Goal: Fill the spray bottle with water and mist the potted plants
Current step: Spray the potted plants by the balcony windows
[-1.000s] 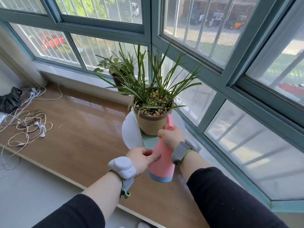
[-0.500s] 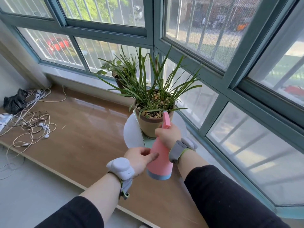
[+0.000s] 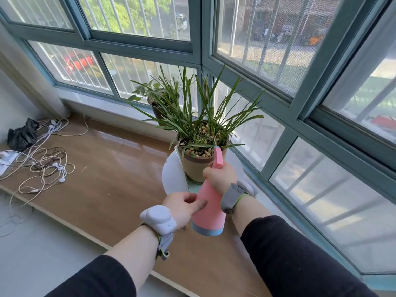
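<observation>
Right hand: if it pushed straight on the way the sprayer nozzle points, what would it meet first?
Likely the tan plant pot just ahead: the right hand holds the pink spray bottle with its nozzle at the pot's rim. Depth is unclear.

Spray bottle (image 3: 209,207) w/ both hands lifted a bit closer to tan potted plant (image 3: 202,151); nozzle now up at pot rim, overlapping gravel.
</observation>
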Demonstrator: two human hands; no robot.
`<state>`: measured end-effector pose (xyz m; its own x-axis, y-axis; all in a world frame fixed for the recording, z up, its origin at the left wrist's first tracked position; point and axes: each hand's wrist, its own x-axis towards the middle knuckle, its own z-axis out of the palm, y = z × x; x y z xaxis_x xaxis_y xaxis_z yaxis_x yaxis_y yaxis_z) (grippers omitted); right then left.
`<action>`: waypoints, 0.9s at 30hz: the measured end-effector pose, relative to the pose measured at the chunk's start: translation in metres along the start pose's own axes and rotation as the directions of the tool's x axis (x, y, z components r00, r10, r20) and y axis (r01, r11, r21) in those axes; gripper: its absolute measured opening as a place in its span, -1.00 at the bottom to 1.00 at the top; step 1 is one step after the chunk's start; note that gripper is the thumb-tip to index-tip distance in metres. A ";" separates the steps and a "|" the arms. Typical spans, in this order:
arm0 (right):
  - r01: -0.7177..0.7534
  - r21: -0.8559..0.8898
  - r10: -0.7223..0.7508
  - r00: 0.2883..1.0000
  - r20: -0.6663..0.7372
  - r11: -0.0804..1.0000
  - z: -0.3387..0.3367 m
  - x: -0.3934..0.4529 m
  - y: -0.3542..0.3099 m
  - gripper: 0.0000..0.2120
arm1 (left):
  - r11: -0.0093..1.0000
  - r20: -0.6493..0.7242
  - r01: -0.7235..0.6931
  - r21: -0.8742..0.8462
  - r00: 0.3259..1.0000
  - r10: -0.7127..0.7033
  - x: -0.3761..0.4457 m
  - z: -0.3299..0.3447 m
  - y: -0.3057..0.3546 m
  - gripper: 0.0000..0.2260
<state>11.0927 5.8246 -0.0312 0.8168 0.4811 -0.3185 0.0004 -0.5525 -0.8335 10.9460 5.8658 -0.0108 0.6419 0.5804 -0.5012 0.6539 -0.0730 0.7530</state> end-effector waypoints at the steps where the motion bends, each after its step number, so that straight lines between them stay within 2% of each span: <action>1: -0.004 -0.003 0.004 1.000 -0.005 1.000 0.001 0.000 -0.001 -0.88 | 1.000 -0.002 -0.004 0.000 1.000 0.004 0.000 -0.001 0.000 -0.69; 5: -0.011 0.017 0.011 0.999 -0.030 1.000 0.003 -0.001 0.000 -0.89 | 0.999 0.002 -0.036 0.022 0.999 0.036 0.003 -0.003 -0.003 -0.76; 12: -0.040 0.022 0.041 0.996 -0.077 0.999 0.002 -0.001 -0.002 -0.92 | 0.993 0.010 -0.081 0.084 0.997 0.080 0.007 -0.005 -0.002 -0.63; 17: -0.047 0.012 0.047 0.996 -0.082 0.999 0.002 -0.004 -0.002 -0.94 | 0.990 0.015 -0.099 0.096 0.995 0.098 0.006 -0.007 -0.004 -0.63; 24: -0.068 -0.004 0.068 0.997 -0.026 0.998 0.023 -0.013 -0.007 -0.90 | 0.996 0.024 -0.076 0.037 0.997 0.075 0.006 -0.023 -0.027 -0.67; 27: -0.120 0.010 0.120 0.991 -0.055 0.993 0.042 -0.019 -0.011 -0.85 | 0.996 0.049 -0.084 -0.015 0.995 0.085 0.007 -0.039 -0.042 -0.73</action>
<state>11.0528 5.8499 -0.0347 0.8414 0.3730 -0.3911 -0.1035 -0.5991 -0.7940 10.9074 5.9041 -0.0293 0.7142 0.5314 -0.4556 0.5911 -0.1093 0.7992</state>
